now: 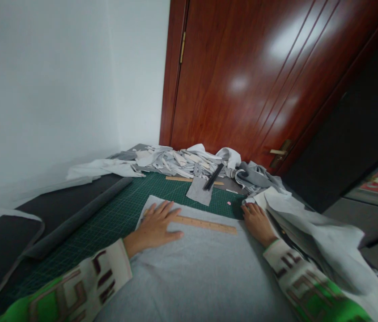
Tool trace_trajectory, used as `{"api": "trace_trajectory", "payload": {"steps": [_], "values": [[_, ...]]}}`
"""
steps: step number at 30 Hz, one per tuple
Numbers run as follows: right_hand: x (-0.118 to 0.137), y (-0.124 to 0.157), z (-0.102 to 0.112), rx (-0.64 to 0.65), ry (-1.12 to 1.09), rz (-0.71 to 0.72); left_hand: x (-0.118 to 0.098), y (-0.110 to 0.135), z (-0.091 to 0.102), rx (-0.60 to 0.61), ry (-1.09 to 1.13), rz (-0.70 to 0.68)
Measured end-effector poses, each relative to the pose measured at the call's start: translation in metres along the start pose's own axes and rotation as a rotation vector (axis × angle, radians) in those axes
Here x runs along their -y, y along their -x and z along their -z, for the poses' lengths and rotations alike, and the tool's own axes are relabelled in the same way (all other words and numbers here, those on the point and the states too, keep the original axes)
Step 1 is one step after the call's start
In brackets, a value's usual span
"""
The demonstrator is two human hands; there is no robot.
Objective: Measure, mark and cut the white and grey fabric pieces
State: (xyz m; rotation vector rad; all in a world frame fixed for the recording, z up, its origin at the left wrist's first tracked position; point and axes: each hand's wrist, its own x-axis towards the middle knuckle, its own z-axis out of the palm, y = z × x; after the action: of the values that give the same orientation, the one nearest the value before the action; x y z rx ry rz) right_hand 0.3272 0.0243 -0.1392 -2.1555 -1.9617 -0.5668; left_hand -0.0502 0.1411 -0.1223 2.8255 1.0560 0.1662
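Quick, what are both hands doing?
Left hand: open, flat on grey fabric and ruler.
Right hand: at fabric's edge; grip cannot be told.

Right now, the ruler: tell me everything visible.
The ruler is a long, thin strip of pale wood; its markings are too blurred to read. It lies flat on the grey cloth, slanting slightly down to the right. The left hand lies flat over its left end; the right hand rests beyond its right end, not touching.

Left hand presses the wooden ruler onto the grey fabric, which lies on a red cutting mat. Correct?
No: the head view shows the cutting mat is green, not red. The left hand does press the wooden ruler onto the grey fabric lying on it.
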Motion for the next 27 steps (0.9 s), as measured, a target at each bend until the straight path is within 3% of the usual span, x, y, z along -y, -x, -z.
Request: {"api": "trace_trajectory", "payload": {"steps": [3, 7, 11, 23, 27], "values": [[0.025, 0.000, 0.016, 0.066, -0.136, 0.104, -0.001, 0.000, 0.001, -0.005, -0.004, -0.008], [0.077, 0.002, 0.032, 0.217, -0.462, 0.342, 0.000, 0.000, -0.001, -0.015, -0.009, -0.014], [0.113, -0.001, 0.024, 0.165, -0.541, 0.295, 0.001, 0.002, -0.002, -0.024, -0.010, -0.016], [0.109, -0.019, -0.008, 0.055, -0.609, 0.228, 0.001, 0.006, -0.011, -0.096, -0.039, 0.010], [0.111, -0.021, -0.013, -0.014, -0.589, 0.201, 0.003, 0.010, -0.024, -0.226, -0.136, 0.015]]}}
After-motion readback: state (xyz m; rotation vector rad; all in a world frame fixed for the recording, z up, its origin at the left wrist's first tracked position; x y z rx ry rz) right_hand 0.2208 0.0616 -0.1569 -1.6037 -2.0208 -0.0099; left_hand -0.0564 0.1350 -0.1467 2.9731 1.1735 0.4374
